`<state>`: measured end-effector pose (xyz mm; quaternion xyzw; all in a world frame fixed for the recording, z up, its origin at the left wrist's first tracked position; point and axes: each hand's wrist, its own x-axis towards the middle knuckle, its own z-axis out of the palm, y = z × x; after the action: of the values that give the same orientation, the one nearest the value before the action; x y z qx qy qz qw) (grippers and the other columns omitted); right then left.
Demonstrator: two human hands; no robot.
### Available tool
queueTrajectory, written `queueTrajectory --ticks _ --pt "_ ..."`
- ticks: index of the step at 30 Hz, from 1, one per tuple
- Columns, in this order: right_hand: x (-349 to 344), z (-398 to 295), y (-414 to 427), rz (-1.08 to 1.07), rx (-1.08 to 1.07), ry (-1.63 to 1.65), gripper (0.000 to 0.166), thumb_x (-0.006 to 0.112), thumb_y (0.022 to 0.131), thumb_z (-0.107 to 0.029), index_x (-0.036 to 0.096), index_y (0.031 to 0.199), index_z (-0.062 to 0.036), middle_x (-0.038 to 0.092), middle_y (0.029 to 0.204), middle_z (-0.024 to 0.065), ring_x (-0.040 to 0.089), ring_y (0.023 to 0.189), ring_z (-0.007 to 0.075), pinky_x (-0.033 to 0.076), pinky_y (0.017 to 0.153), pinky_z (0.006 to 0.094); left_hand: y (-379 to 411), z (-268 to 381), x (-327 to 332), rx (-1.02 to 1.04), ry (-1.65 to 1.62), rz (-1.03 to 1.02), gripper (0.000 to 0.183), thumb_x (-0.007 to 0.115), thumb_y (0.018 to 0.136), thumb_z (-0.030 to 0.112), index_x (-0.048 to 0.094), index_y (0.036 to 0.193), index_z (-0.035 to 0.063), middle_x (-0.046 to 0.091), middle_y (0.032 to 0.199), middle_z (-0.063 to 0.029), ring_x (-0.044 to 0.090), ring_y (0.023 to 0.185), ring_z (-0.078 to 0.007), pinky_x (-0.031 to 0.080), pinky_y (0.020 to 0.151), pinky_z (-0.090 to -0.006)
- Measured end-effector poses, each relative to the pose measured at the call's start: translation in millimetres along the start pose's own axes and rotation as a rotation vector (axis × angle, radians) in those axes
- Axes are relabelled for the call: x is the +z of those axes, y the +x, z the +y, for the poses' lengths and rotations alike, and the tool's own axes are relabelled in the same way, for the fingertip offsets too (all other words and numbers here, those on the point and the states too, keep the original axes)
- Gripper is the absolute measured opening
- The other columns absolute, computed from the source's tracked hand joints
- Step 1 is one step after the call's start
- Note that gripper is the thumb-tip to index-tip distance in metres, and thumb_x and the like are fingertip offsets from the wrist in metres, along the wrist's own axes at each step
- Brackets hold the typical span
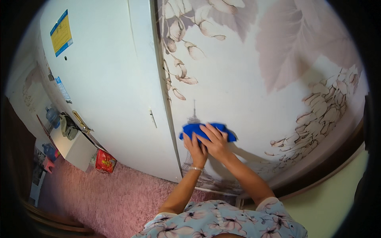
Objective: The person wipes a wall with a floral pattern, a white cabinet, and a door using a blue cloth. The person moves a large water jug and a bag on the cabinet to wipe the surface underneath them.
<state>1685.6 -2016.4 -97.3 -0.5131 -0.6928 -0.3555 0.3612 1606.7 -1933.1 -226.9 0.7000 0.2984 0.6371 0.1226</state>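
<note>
A folded blue cloth (205, 131) lies pressed flat against a wall panel (247, 98) printed with flowers, leaves and a tower. Both of my hands rest on it, side by side. With fingers spread upward, my left hand (196, 150) holds the cloth's lower left part; a bracelet circles that wrist. My right hand (216, 142) bears on the cloth's middle and right, its fingertips reaching toward the left. The printed tower (194, 116) shows above the cloth and again beneath it, with its middle covered.
Left of the panel stands a white door (119, 83) with a brass handle (84, 128) and a yellow-and-blue notice (61, 33). A red bag (105, 161) sits on the pink carpet (119, 196) beside a white cabinet (80, 148). Blue water bottles (53, 117) stand farther left.
</note>
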Motion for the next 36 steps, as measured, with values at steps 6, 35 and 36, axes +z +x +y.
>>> queueTrajectory --ticks 6,35,36 --pt "-15.9 14.2 12.2 0.238 0.086 -0.176 0.025 0.070 0.094 -0.010 0.081 0.116 -0.0156 0.069 0.138 0.0160 0.060 0.134 0.0323 0.036 0.106 0.0416 98.4 54.9 -43.0 0.335 0.000 -0.004 0.039 0.063 0.092 0.002 0.074 0.128 0.0128 0.056 0.156 -0.0186 0.050 0.147 -0.0353 0.028 0.119 -0.0531" --pt "-106.8 83.3 -125.4 -0.001 0.083 -0.063 0.035 0.070 0.095 -0.013 0.075 0.129 -0.0150 0.059 0.156 0.0083 0.049 0.150 0.0261 0.037 0.113 0.0446 -49.0 95.1 79.0 0.296 -0.053 -0.123 0.064 0.062 0.104 0.026 0.033 0.156 0.0037 0.010 0.171 -0.0388 0.007 0.157 -0.0617 0.003 0.120 -0.0766" --pt "-90.0 76.8 -120.4 0.006 0.061 -0.034 0.036 0.070 0.095 -0.013 0.074 0.131 -0.0151 0.059 0.157 0.0077 0.049 0.150 0.0254 0.038 0.112 0.0438 -43.8 76.5 74.4 0.290 -0.042 -0.078 0.068 0.062 0.105 0.031 0.029 0.160 0.0050 0.009 0.172 -0.0355 0.008 0.159 -0.0584 0.004 0.122 -0.0744"
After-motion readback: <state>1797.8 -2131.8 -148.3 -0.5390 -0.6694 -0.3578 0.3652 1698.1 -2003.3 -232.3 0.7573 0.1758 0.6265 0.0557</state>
